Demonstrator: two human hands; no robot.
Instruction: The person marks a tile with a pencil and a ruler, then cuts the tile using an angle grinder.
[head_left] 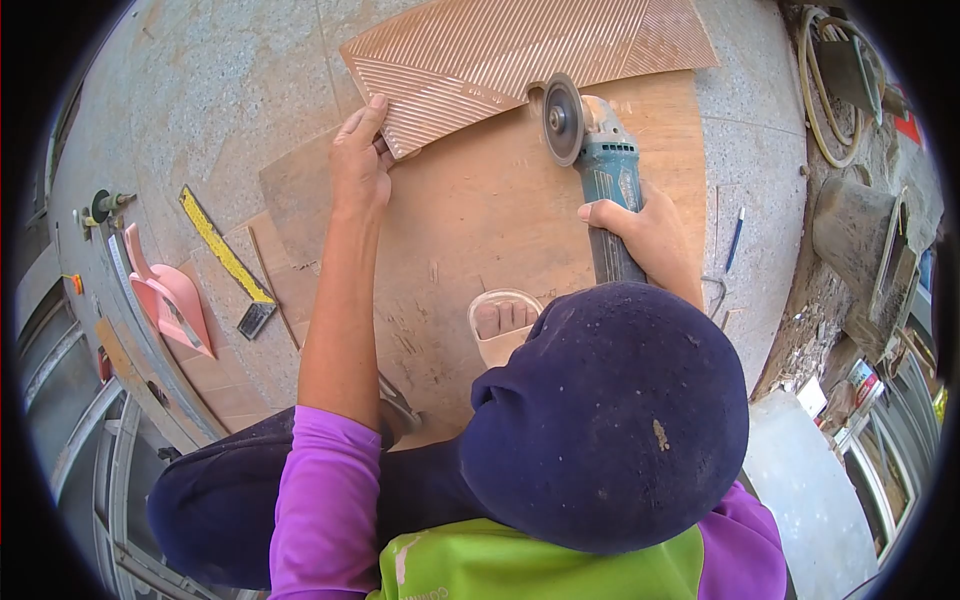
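My right hand [655,240] is wrapped round the body of a teal angle grinder [612,175]. Its round cutting disc [563,118] stands close to the lower edge of a ribbed brown tile [520,60]; whether it touches cannot be made out. With the thumb on top and the fingers partly hidden beneath, my left hand [362,165] pinches the tile's near left corner. Under the tile lies a dusty wooden board [480,220]. A sandalled foot [505,318] rests on the board below the grinder.
At the left are a yellow-handled brush [225,245], a pink dustpan [172,300] and a thin stick [273,285]. A blue pen [736,238] lies right of the board. Further right are a coiled hose [825,110], a dirty bucket [865,225] and a pale slab [815,480].
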